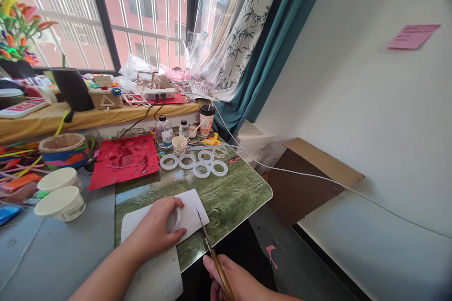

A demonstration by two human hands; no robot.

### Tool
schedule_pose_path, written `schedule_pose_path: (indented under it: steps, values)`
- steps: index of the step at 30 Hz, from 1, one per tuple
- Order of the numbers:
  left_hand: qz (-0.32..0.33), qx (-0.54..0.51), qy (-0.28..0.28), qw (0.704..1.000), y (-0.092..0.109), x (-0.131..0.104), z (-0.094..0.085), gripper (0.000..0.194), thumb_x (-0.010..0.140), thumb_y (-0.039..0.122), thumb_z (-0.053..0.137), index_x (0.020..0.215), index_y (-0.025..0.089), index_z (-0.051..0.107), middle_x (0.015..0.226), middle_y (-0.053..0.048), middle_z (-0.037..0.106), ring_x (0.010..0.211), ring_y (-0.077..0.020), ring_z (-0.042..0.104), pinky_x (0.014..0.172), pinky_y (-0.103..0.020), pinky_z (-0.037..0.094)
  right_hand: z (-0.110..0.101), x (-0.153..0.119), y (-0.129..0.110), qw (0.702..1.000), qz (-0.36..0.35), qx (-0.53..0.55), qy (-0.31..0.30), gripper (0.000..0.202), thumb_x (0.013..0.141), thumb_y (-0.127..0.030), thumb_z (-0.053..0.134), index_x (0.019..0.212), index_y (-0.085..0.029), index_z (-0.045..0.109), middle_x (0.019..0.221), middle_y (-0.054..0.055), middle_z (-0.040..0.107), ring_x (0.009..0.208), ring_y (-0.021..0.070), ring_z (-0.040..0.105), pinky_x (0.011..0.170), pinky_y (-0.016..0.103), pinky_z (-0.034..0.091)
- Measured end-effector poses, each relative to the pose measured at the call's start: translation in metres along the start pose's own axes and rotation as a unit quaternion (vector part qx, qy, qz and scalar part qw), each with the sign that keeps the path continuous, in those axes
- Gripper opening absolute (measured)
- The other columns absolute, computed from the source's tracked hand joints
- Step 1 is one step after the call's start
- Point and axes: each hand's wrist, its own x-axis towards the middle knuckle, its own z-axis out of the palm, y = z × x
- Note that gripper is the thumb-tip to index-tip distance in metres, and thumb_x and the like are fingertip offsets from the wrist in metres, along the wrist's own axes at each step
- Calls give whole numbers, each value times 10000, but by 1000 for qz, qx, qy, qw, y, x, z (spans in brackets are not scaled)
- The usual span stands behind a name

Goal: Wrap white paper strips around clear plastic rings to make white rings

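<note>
My left hand [158, 225] rests on a white sheet of paper [192, 204] at the front of the green wood-grain table. Its thumb and fingers curl around a clear, round disc-like piece [174, 220], partly covered by the hand. Low in front of the table edge, my right hand [226, 275] grips a pair of scissors [216, 258] with brown handles. They are seen almost edge-on, and their thin metal blades point up and away over the paper's right end. Beyond the paper lie several translucent white silicone rings [201, 170].
A red sheet [123, 160] with dark red bits lies behind left. Paper cups [60, 203] stand at left. A small cup with a stick [179, 146], bottles [164, 131], a lidded drink cup [206, 120] and a yellow glue gun [212, 139] line the back. A white cable [282, 169] crosses right.
</note>
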Motion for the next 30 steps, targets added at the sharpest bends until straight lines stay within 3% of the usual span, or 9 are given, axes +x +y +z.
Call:
schedule_pose_path:
  steps: [7,13,19,30]
  values:
    - [-2,-1,-14,1000,-6,2,1,451,746,295,754,1162,277,580,1260,-74,642,1213,-307,581,1057,-484,460,-6,-11,-7,1000,-14,-18,11,645,808,-838,564,859,-199,493,587,-44,529,472,95,488,518,222,386]
    - [1,-9,-14,1000,-5,2,1,438,735,298,764,1133,275,583,1227,-76,643,1182,-310,586,1033,-478,468,-8,-20,-10,995,-48,-86,18,638,873,-831,454,795,-201,518,515,-39,518,457,102,453,492,224,319]
    - [11,-7,-3,1000,-6,1,4,448,702,285,782,1107,276,591,1214,-78,652,1180,-323,586,1028,-489,467,-8,-14,-2,989,-72,-122,35,700,831,-893,406,777,-206,530,495,-29,498,446,124,473,459,238,309]
    - [5,-20,-4,1000,-4,2,0,452,709,298,779,1122,272,597,1207,-75,655,1174,-315,589,1032,-480,467,-3,-22,-5,993,-60,-68,72,707,757,-927,459,734,-221,495,471,-56,433,443,110,455,456,226,319]
